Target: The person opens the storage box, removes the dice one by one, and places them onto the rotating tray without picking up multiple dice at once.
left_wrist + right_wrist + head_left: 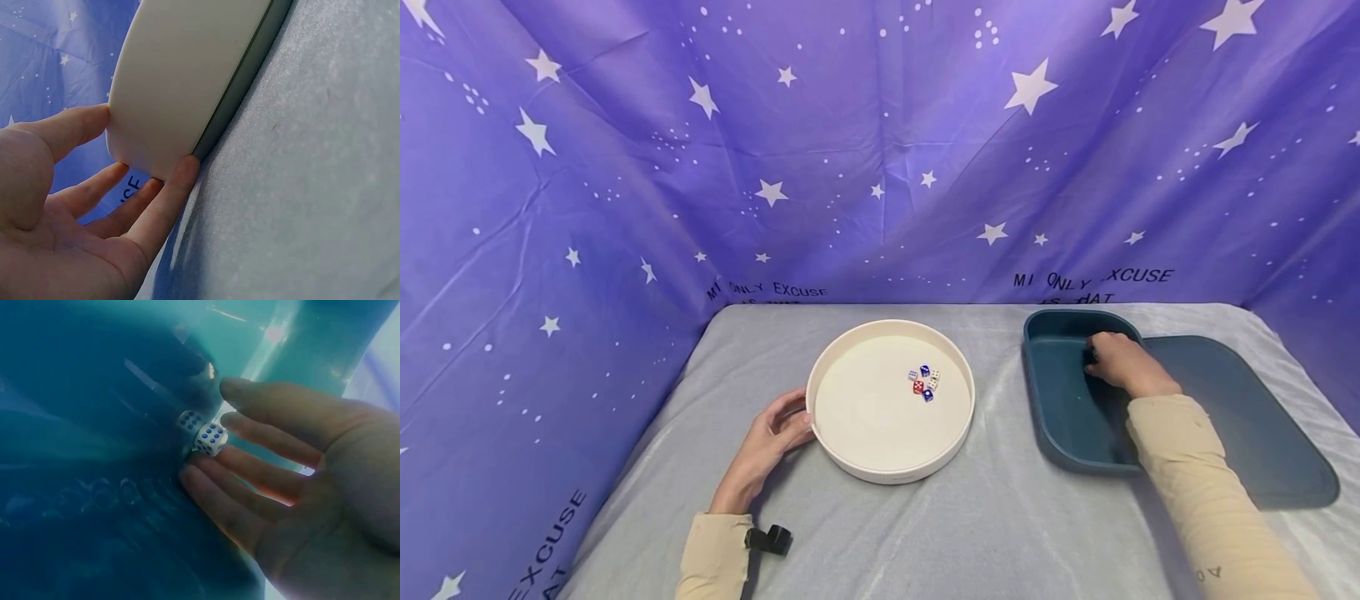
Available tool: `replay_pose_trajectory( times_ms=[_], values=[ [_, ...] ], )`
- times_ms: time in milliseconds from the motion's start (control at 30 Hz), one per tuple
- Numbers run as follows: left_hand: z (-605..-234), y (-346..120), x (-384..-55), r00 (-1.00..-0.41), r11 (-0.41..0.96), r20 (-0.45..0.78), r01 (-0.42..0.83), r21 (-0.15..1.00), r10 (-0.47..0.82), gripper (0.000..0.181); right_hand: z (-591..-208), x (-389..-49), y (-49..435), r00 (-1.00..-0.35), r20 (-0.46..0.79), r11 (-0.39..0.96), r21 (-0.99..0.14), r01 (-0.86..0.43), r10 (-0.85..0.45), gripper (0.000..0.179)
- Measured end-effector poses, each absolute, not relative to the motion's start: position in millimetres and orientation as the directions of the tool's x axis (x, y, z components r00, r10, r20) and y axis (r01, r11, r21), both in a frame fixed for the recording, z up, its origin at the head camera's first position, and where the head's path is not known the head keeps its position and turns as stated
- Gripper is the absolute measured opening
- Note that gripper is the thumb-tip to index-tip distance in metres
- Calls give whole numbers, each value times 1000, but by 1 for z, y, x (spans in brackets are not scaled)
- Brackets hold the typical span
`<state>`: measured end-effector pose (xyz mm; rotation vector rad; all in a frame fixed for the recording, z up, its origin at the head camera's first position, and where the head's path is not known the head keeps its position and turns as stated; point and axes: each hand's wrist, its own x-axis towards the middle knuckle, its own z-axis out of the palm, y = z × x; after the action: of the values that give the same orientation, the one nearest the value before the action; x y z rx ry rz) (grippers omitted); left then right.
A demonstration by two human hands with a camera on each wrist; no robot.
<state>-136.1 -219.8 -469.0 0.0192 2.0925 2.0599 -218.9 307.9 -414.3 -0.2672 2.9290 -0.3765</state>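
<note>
My left hand (766, 437) touches the left side of a round cream tray (891, 477), its thumb and fingertips against the outer wall (181, 69) in the left wrist view. Several small dice lie grouped on the tray's right half, among them a red die (918, 387), a blue die (928, 395) and white ones. My right hand (1123, 364) reaches down inside a deep teal bin (1043, 408). In the right wrist view a white die with blue pips (211, 439) sits by the fingertips, its reflection beside it; the thumb is apart from it.
A flat teal panel (1285, 450) extends right of the bin, under my right forearm. Grey cloth (985, 533) covers the table. A purple starry curtain (880, 150) hangs behind and at the sides. A black strap piece (767, 540) sticks out from my left cuff.
</note>
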Motion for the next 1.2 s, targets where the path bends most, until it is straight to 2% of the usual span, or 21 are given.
replay_pose_trajectory(
  times_ms=[433,700,867,1200],
  values=[
    [-469,-220,-137,-979,25,-119,-117,993,168,57,-415,-219,301,-962,-77,926,-301,-229,-263,9],
    [-470,-220,-137,-978,20,-108,-106,994,178,57,-413,-219,293,-954,-72,902,-355,-247,-290,10],
    [-470,-220,-137,-979,18,-105,-103,995,173,55,-406,-218,283,-954,-7,896,-345,-279,-300,9],
    [-470,-219,-136,-980,20,-111,-109,994,167,55,-378,-212,257,-945,26,888,-335,-315,-325,12]
  ],
)
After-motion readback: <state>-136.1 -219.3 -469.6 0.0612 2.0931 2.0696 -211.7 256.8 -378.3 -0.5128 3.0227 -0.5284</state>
